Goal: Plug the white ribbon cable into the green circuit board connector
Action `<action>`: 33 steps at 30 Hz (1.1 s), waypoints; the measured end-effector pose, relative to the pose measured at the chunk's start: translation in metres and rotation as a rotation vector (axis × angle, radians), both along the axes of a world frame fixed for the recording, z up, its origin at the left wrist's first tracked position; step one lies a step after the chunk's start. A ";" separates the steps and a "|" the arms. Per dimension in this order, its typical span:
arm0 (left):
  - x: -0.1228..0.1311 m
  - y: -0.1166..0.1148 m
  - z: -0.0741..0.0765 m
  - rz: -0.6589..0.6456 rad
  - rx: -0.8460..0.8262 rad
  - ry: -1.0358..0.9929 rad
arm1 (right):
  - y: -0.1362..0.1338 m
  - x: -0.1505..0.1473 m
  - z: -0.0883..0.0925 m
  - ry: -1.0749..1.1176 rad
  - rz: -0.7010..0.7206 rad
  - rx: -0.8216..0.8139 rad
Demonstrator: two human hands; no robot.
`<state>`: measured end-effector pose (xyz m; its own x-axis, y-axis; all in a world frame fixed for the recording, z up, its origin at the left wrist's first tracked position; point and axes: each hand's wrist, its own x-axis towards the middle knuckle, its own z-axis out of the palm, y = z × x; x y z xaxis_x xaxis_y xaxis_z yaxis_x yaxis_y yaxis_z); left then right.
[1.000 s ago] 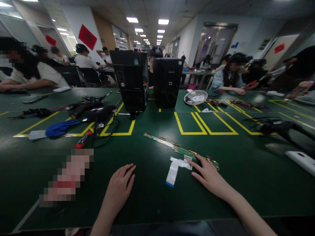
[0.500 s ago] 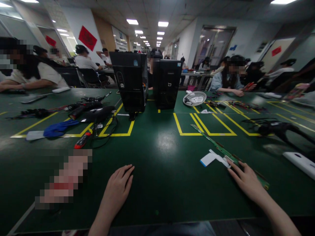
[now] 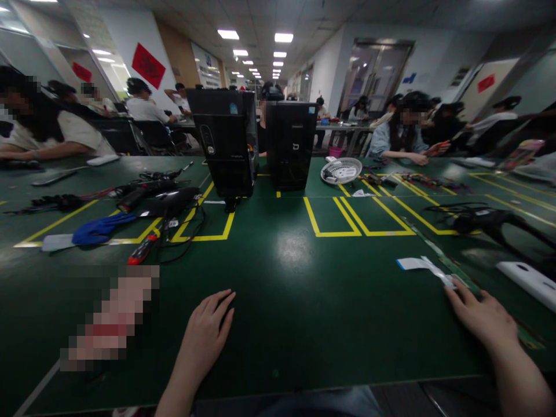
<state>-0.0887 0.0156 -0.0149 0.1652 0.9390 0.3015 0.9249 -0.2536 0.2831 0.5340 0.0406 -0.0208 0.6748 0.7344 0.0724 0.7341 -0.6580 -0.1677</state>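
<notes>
My left hand [image 3: 211,327] rests on the green tabletop with its fingers stretched out and nothing in it. On the right, my right hand [image 3: 485,315] is over a long, narrow green circuit board [image 3: 463,271] and grips it from above. The board lies at a slant, one end beyond my fingertips and the other showing past my wrist side. A white flat ribbon cable [image 3: 414,263] with a blue end sticks out from the board to the left, near my fingertips. My palm and fingers hide the middle of the board.
Two black computer towers [image 3: 223,145] stand mid-table. A red-and-black screwdriver [image 3: 143,249], blue glove [image 3: 98,229] and cables lie left; a pixelated patch covers something nearer. A white basket [image 3: 341,171], black cable bundle [image 3: 490,220] and white case [image 3: 527,281] are right. People sit around.
My right hand has moved right, carrying the circuit board and its ribbon cable along the table. My left hand has stayed in place. The view has shifted slightly.
</notes>
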 end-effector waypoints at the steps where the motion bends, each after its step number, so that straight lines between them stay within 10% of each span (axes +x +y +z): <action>1: 0.000 0.000 0.000 -0.002 0.003 0.000 | 0.000 0.000 0.001 0.007 -0.022 0.012; 33: 0.002 0.002 0.007 -0.011 -0.020 -0.008 | 0.009 0.012 0.016 0.004 -0.020 -0.104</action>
<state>-0.0866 0.0177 -0.0083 0.1731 0.9431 0.2838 0.9200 -0.2578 0.2953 0.5458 0.0494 -0.0047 0.6895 0.7242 -0.0064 0.7201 -0.6865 -0.1011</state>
